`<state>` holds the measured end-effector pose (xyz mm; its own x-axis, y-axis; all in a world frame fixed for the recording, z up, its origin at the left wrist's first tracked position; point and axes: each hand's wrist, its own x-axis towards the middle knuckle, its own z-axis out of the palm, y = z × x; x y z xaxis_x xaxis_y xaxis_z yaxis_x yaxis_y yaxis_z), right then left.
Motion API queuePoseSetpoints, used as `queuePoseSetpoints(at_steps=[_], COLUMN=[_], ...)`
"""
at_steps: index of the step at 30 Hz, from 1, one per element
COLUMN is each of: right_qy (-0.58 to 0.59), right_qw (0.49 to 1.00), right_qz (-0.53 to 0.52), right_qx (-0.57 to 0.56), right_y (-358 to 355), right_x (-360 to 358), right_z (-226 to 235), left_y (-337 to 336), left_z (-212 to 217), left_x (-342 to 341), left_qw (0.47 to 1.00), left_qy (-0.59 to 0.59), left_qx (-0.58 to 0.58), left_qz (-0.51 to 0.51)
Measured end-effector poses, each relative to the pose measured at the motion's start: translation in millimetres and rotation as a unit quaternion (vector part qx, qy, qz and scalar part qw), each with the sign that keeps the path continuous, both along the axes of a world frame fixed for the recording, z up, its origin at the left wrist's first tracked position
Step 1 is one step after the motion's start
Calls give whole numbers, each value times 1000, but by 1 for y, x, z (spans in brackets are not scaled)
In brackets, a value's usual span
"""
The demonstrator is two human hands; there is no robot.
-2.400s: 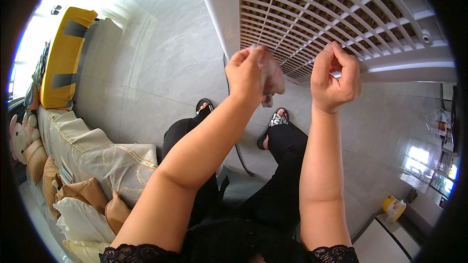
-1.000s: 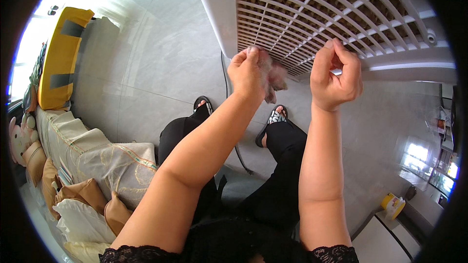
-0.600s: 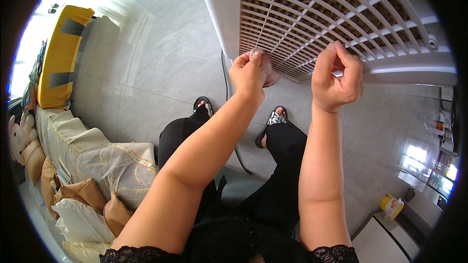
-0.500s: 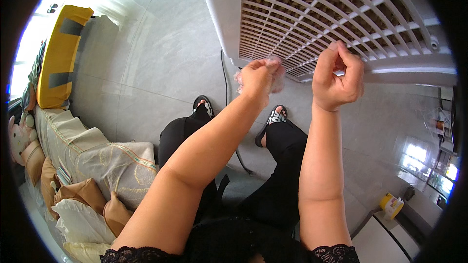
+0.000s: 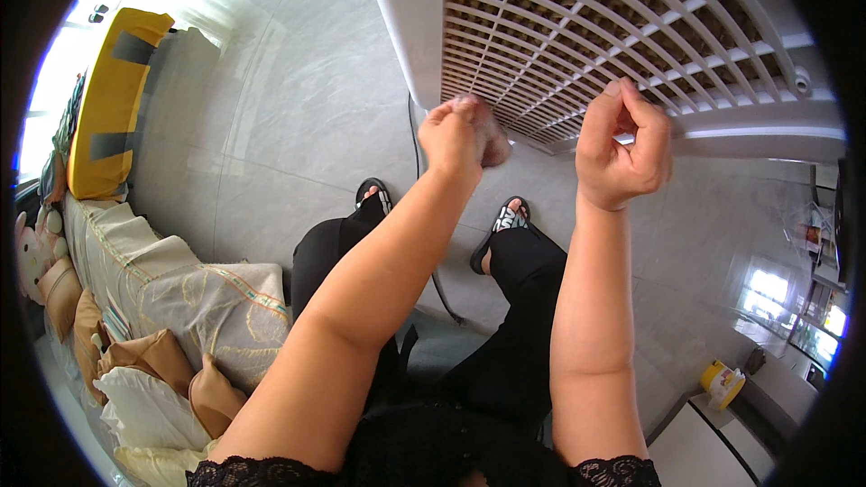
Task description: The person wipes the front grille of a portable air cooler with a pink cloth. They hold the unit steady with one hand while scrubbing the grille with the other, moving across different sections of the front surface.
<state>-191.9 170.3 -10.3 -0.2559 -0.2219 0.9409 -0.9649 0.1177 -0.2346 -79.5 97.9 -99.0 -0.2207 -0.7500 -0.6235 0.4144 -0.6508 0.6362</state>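
Holding cloth [image 5: 493, 146] near grille [image 5: 564, 41] edge, left hand [image 5: 451, 138] has wide floor [image 5: 280, 108] leftward

The person wore a black top [image 5: 442, 442] with scalloped lace sleeves [image 5: 618, 470]; beyond the top came black trousers [image 5: 523, 275] and, farthest from it, white-marked, open-toed black sandals [image 5: 511, 222]

We have free air between our left grip [image 5: 454, 140] and right grip [image 5: 624, 146]; just beyond both, the grille [image 5: 564, 41] blocks us.
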Motion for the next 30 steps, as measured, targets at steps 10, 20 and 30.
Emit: queuePoseSetpoints(at_steps=[10, 20, 30], right_qy=[23, 27, 17], right_qw=[999, 999, 999], right_qz=[10, 11, 11], right_qx=[-29, -28, -34], right_y=[-4, -5, -6], right_x=[-4, -4, -3], right_z=[0, -1, -2], left_y=[-1, -18, -5], left_z=[10, -21, -18], left_x=[1, 8, 0], left_qw=[998, 991, 997], left_qy=[11, -77, -60], left_qx=[63, 37, 3], left_qz=[-21, -100, -39])
